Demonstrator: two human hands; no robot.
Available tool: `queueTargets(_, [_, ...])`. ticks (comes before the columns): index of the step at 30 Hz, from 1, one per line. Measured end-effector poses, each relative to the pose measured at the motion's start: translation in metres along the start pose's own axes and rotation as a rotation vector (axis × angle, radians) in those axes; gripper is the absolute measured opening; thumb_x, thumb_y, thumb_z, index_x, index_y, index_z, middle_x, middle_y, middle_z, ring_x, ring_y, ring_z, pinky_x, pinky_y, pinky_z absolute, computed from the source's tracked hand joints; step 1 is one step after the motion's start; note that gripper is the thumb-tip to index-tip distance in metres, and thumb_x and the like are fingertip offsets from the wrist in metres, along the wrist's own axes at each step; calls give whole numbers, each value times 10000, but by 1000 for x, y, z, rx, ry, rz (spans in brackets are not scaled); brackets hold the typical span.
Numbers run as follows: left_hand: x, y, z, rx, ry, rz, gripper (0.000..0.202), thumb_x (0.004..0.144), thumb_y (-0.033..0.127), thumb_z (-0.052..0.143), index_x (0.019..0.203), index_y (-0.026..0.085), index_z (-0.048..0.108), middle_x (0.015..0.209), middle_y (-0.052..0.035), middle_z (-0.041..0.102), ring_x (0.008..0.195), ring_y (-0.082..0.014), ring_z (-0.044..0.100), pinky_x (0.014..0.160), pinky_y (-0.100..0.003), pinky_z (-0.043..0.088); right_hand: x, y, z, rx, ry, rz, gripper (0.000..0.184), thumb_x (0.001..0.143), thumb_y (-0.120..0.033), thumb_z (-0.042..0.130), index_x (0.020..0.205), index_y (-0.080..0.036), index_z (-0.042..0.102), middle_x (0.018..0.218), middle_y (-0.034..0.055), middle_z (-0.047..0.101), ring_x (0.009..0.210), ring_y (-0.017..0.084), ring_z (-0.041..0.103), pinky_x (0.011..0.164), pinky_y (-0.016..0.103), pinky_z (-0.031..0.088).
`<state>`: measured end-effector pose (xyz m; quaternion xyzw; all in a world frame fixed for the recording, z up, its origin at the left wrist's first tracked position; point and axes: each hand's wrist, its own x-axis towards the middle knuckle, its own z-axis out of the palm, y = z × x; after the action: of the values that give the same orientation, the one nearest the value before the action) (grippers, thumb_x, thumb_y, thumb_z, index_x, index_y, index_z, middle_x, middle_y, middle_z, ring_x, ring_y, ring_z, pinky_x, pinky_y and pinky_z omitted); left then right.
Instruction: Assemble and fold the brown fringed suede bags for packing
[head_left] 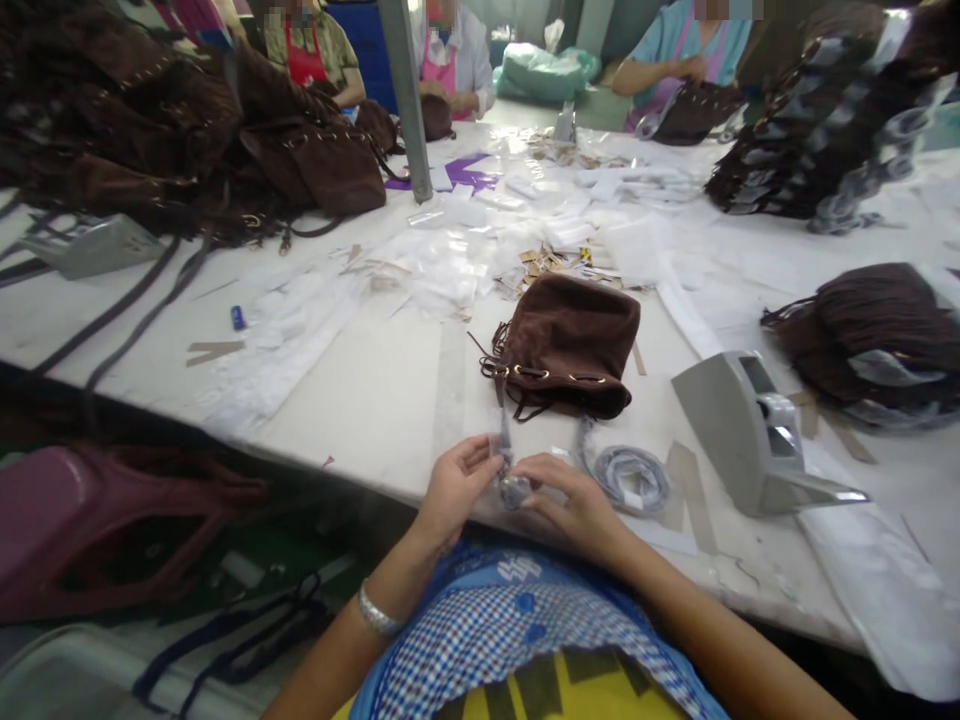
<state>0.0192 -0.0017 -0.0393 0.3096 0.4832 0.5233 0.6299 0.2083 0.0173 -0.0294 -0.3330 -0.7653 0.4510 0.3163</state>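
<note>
A dark brown suede drawstring bag (574, 335) with gold eyelets lies on its side on the white table (382, 390). From its cord end a strap wrapped in clear plastic (504, 435) runs down toward me. My left hand (461, 485) pinches this plastic-wrapped strap near its lower end. Just right of it, my right hand (570, 495) has its fingers closed on a small shiny round piece in plastic (514, 491); its exact kind is too small to tell. Beside my right hand lies a coiled strap in clear plastic (632, 478).
A grey tape dispenser (739, 435) stands to the right, near a fringed brown bag (874, 335). Brown bags (315, 165) are piled at the back left. Paper tags (551, 262) and plastic scraps lie mid-table, around a metal post (409, 100). Several people work across the table.
</note>
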Motion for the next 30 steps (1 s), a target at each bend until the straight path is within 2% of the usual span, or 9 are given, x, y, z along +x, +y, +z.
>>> queueTargets(4, [1, 0, -2, -7, -59, 34, 439, 780, 265, 763, 1188, 145, 651, 1199, -131, 691, 1121, -247, 643, 996, -351, 484, 8, 0, -2, 84, -25, 120, 224, 916, -277, 630, 1129, -235, 684, 1131, 76, 630, 1074, 229, 582, 935, 345, 469])
queueTargets(9, [1, 0, -4, 14, -82, 41, 388, 797, 312, 749, 1134, 129, 690, 1146, -135, 713, 1077, -261, 663, 983, -366, 495, 17, 2, -3, 159, -61, 240, 216, 944, -323, 579, 1100, -219, 688, 1070, 59, 666, 1023, 225, 609, 944, 360, 458])
queueTargets(16, [-1, -2, -6, 74, -72, 58, 342, 829, 314, 715, 1120, 134, 699, 1135, -123, 718, 1069, -252, 663, 965, -347, 500, 25, -3, 9, 390, 9, 415, 266, 895, -421, 627, 1036, -202, 683, 1027, 58, 701, 921, 223, 648, 800, 334, 527])
queueTargets(18, [-2, -1, -7, 85, -60, 61, 338, 828, 316, 714, 1115, 138, 701, 1129, -117, 720, 1054, -249, 667, 956, -345, 503, 25, -3, 12, 452, 39, 432, 277, 873, -428, 656, 1032, -201, 661, 1000, 55, 700, 868, 205, 648, 761, 319, 529])
queueTargets(21, [-4, 3, -7, 106, -61, 63, 315, 846, 324, 691, 1108, 149, 710, 1118, -104, 726, 1047, -244, 669, 949, -336, 504, 27, -2, 13, 562, 86, 433, 361, 847, -420, 702, 1116, -226, 561, 835, 12, 691, 742, 169, 633, 711, 301, 517])
queueTargets(23, [-6, 7, -7, 128, -53, 73, 307, 843, 327, 693, 1095, 152, 718, 1109, -98, 730, 1045, -243, 670, 947, -330, 504, 29, 0, 13, 622, 94, 427, 385, 840, -419, 717, 1108, -233, 513, 759, -11, 672, 700, 156, 617, 696, 290, 507])
queueTargets(30, [-10, 9, -10, 106, 8, 34, 384, 842, 385, 690, 1153, 161, 703, 1191, -100, 700, 1116, -263, 641, 990, -370, 492, 34, 7, 22, 647, 36, 380, 287, 867, -421, 683, 1006, -227, 525, 757, -23, 606, 698, 139, 580, 690, 274, 500])
